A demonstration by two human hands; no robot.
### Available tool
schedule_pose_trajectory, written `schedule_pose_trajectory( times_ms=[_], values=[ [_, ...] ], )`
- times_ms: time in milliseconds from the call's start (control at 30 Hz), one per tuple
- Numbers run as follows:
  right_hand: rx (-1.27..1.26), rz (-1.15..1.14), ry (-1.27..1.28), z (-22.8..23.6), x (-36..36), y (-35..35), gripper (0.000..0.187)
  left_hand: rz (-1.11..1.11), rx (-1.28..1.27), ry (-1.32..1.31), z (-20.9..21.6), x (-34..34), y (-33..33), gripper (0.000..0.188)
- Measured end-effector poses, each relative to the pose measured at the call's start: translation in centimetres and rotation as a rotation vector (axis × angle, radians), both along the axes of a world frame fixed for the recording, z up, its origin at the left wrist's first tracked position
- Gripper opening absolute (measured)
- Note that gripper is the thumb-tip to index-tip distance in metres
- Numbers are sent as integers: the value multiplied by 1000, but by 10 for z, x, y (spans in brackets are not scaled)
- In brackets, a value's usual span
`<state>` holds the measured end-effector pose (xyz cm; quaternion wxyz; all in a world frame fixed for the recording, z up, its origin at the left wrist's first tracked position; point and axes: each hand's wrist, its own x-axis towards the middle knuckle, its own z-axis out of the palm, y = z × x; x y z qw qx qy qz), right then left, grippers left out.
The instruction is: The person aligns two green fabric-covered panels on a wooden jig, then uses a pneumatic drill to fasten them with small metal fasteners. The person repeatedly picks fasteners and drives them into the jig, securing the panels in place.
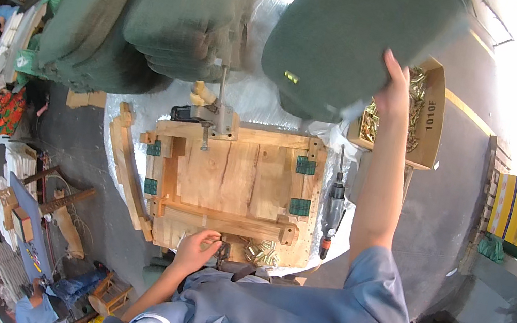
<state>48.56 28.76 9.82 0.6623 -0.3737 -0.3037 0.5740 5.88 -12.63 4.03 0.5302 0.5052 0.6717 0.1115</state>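
My right hand [394, 88] is raised at the far right, gripping the edge of a dark green upholstered pad [342, 38]. A small shiny yellowish piece [292, 78] shows on the pad's surface. Down at the near edge of the wooden jig board [236, 171], my left hand [196, 251] has its fingers curled together; anything inside them is hidden. Close to its right lies a loose pile of brass-coloured fasteners [262, 253]. A wooden rail [227, 222] crosses the board just beyond that hand, and a metal clamp [221, 120] sits at the board's far side.
Stacks of green pads [181, 9] stand far left. A curved wooden piece [129, 170] lies left of the board, a power screwdriver [334, 213] right of it. Beyond is a cardboard box [429, 115] of brass-coloured fasteners. Another person [39, 309] is at lower left.
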Motion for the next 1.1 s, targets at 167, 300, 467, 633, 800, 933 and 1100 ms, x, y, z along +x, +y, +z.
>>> schedule_pose_trajectory(
  times_ms=[167, 300, 467, 633, 800, 933, 1100],
  values=[
    [-161, -150, -417, -82, -72, 102, 94, 84, -96, -45, -16, 12, -5, 33],
    [-350, -125, -424, -132, -62, 138, 69, 98, -115, -130, -12, 28, 4, 32],
    [-447, -25, -294, -108, -48, 117, 60, 250, -143, -111, -14, 18, -16, 32],
    [-370, 95, -372, -116, -31, 77, 61, 218, -139, -15, -8, -2, -42, 32],
    [-315, -272, -960, -177, -20, 79, 69, 270, -35, -26, -12, -3, -33, 30],
    [-404, -258, -1183, -151, -52, 76, 70, 155, 281, 182, -3, -12, -11, 26],
    [-431, -356, -1462, -129, -61, 33, 74, 54, 797, 675, -35, -81, 67, 46]
  ],
)
